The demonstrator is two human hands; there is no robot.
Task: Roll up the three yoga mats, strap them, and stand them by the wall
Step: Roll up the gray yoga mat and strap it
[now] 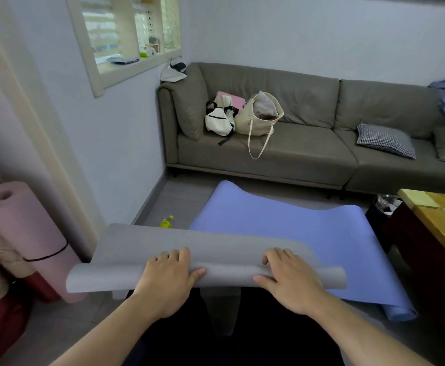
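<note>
No writing readable anywhere. Three mats counted: the grey mat (205, 249), its near edge curled, with the left hand (172, 270) and right hand (287, 273) both curled round the roll; the blue mat (282, 228) flat on the floor, touching the sofa (308, 151); the pink mat (23, 233) rolled, strapped, upright by the wall. One bottle (167, 222) in the corner.
</note>
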